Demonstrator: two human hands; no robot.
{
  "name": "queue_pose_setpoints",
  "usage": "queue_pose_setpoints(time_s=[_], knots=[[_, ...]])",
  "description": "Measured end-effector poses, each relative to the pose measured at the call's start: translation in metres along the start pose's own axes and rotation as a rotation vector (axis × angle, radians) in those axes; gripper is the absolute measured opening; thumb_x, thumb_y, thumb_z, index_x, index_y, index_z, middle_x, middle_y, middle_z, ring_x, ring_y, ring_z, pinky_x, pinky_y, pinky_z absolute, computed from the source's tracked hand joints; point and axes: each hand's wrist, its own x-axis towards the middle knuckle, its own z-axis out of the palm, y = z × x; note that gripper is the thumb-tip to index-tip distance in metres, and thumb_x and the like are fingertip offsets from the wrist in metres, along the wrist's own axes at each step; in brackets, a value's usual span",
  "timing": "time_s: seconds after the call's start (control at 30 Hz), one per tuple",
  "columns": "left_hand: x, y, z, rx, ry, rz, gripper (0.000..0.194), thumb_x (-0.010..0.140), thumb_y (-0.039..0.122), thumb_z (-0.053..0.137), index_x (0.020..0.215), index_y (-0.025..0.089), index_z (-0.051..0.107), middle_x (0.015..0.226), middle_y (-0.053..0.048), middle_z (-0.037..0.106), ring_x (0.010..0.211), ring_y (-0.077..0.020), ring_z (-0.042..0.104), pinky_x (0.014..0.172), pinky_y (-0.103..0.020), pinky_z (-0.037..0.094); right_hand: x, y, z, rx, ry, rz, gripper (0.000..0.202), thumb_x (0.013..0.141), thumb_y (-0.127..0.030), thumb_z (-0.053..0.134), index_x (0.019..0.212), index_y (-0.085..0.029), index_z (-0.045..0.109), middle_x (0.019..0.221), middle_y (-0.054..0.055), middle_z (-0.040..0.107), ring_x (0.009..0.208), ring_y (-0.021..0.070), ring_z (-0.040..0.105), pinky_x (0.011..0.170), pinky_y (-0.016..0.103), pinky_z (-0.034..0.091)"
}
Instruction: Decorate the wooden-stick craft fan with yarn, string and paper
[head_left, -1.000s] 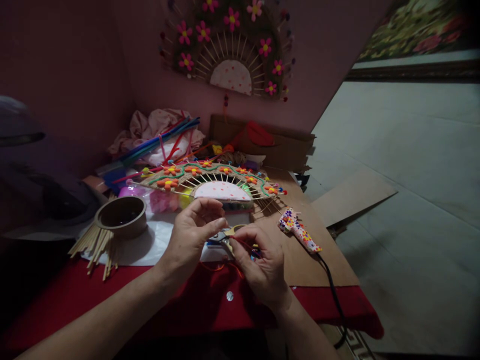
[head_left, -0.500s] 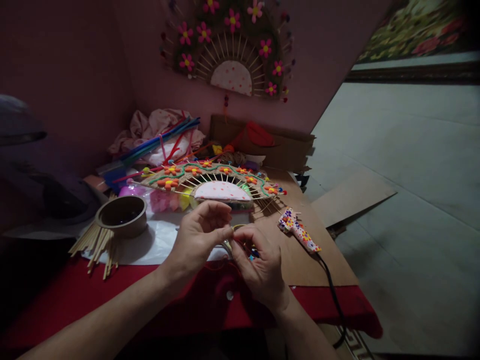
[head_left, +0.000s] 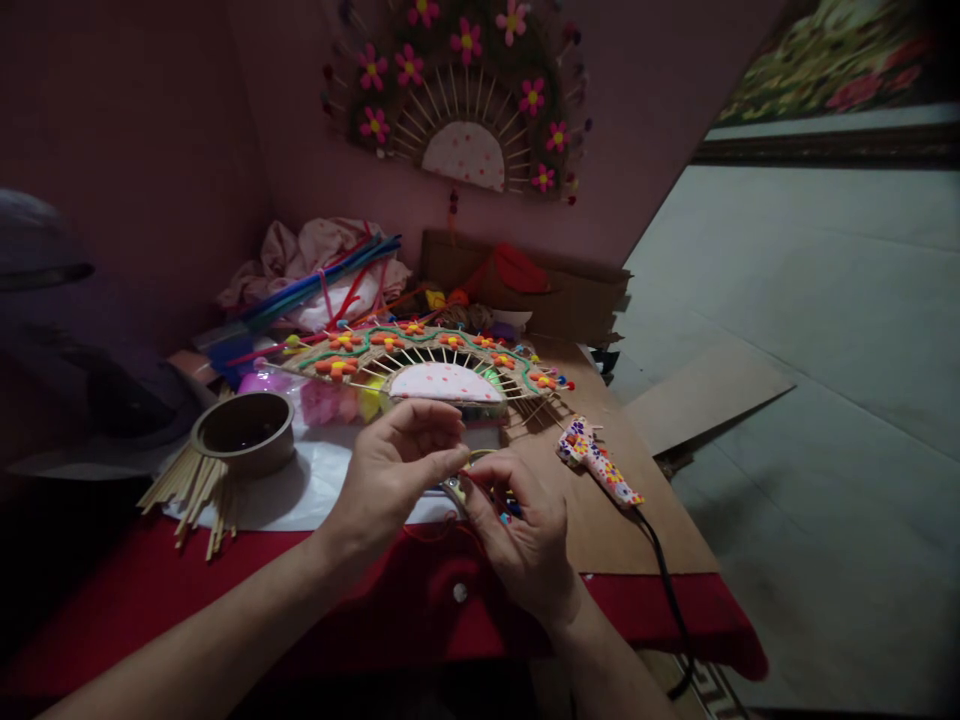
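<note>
My left hand (head_left: 394,470) is closed in a pinch, thumb against fingers. Whatever its fingertips hold is too small to make out. The tips almost meet those of my right hand (head_left: 517,520), which is shut on a thin red cord. A loose loop of the red cord (head_left: 427,538) hangs below the fingers over the table edge. Behind the fingertips lies what looks like scissors (head_left: 454,486), mostly hidden. Just beyond my hands a fan-shaped craft piece (head_left: 448,381) stands, with orange flowers, a green wavy line, sticks and a dotted half-circle.
A brown bowl (head_left: 244,455) sits left beside a bundle of wooden sticks (head_left: 199,490). To the right a flower-patterned glue gun (head_left: 600,462) lies on cardboard (head_left: 637,545), its black cable (head_left: 671,590) hanging over the edge. A finished-looking fan (head_left: 463,160) hangs on the wall.
My fingertips have shifted slightly, and more of the scissors-like metal shows between them. The red cord's loop below shows more clearly. Other things stay in place.
</note>
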Motion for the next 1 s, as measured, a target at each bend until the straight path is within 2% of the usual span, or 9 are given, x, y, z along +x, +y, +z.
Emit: queue_pose_setpoints(time_s=[0.17, 0.3, 0.4, 0.5, 0.57, 0.73, 0.87, 1.0], knots=[[-0.004, 0.0, 0.004, 0.099, -0.003, 0.032, 0.022, 0.062, 0.01, 0.077, 0.082, 0.016, 0.068, 0.077, -0.001, 0.066, 0.072, -0.0114, 0.06, 0.063, -0.019, 0.049, 0.0, 0.0, 0.0, -0.032, -0.004, -0.025, 0.006, 0.085, -0.013, 0.056, 0.087, -0.019, 0.055, 0.078, 0.001, 0.06, 0.071, 0.0137, 0.056, 0.063, 0.026, 0.044], [0.0, -0.005, -0.001, -0.008, -0.007, -0.074, 0.029, 0.058, 0.011, 0.08, 0.084, 0.016, 0.068, 0.074, 0.0, 0.067, 0.066, -0.0101, 0.061, 0.06, -0.019, 0.05, 0.001, -0.001, 0.0, -0.028, -0.015, -0.035, 0.007, 0.084, -0.013, 0.057, 0.086, -0.019, 0.056, 0.077, 0.0, 0.059, 0.071, 0.0134, 0.056, 0.064, 0.026, 0.043], [0.004, -0.008, -0.005, -0.076, 0.054, -0.126, 0.033, 0.054, 0.01, 0.082, 0.083, 0.015, 0.067, 0.074, 0.0, 0.067, 0.066, -0.0088, 0.061, 0.061, -0.018, 0.05, 0.001, -0.001, -0.001, -0.009, -0.017, -0.027, 0.008, 0.084, -0.013, 0.059, 0.087, -0.019, 0.056, 0.078, 0.0, 0.059, 0.071, 0.013, 0.055, 0.066, 0.027, 0.043], [0.007, -0.006, -0.007, -0.091, 0.137, -0.099, 0.032, 0.054, 0.01, 0.083, 0.082, 0.015, 0.067, 0.074, 0.001, 0.067, 0.068, -0.0079, 0.061, 0.063, -0.016, 0.049, 0.0, -0.001, -0.001, 0.013, -0.013, -0.012, 0.009, 0.084, -0.012, 0.059, 0.088, -0.02, 0.057, 0.081, 0.001, 0.06, 0.074, 0.0134, 0.057, 0.068, 0.027, 0.044], [0.007, -0.004, -0.006, -0.085, 0.119, -0.066, 0.031, 0.055, 0.011, 0.083, 0.082, 0.016, 0.067, 0.076, 0.001, 0.068, 0.07, -0.0083, 0.061, 0.064, -0.016, 0.05, -0.001, -0.001, -0.001, 0.015, -0.007, 0.002, 0.008, 0.084, -0.013, 0.058, 0.088, -0.02, 0.057, 0.082, 0.001, 0.06, 0.076, 0.0138, 0.057, 0.068, 0.027, 0.044], [-0.001, 0.004, 0.002, 0.003, -0.023, -0.057, 0.025, 0.06, 0.013, 0.081, 0.082, 0.015, 0.069, 0.076, -0.001, 0.068, 0.068, -0.011, 0.062, 0.06, -0.019, 0.051, -0.001, 0.0, 0.0, 0.008, -0.004, 0.011, 0.007, 0.085, -0.013, 0.057, 0.087, -0.02, 0.056, 0.079, 0.0, 0.059, 0.071, 0.0133, 0.055, 0.065, 0.026, 0.043], [-0.004, 0.004, 0.005, 0.058, -0.01, -0.017, 0.023, 0.06, 0.011, 0.079, 0.08, 0.015, 0.07, 0.071, -0.001, 0.067, 0.066, -0.0107, 0.06, 0.058, -0.018, 0.05, 0.0, -0.001, -0.001, -0.02, -0.01, -0.008, 0.007, 0.085, -0.013, 0.056, 0.087, -0.02, 0.055, 0.079, 0.0, 0.059, 0.072, 0.0133, 0.055, 0.065, 0.026, 0.043], [0.001, -0.002, -0.001, -0.011, 0.031, -0.067, 0.026, 0.059, 0.011, 0.081, 0.081, 0.016, 0.07, 0.072, 0.0, 0.067, 0.065, -0.0085, 0.06, 0.059, -0.016, 0.049, 0.0, -0.001, -0.001, -0.016, -0.013, -0.013, 0.008, 0.084, -0.013, 0.057, 0.087, -0.02, 0.056, 0.079, 0.0, 0.059, 0.07, 0.0132, 0.055, 0.065, 0.026, 0.044]])
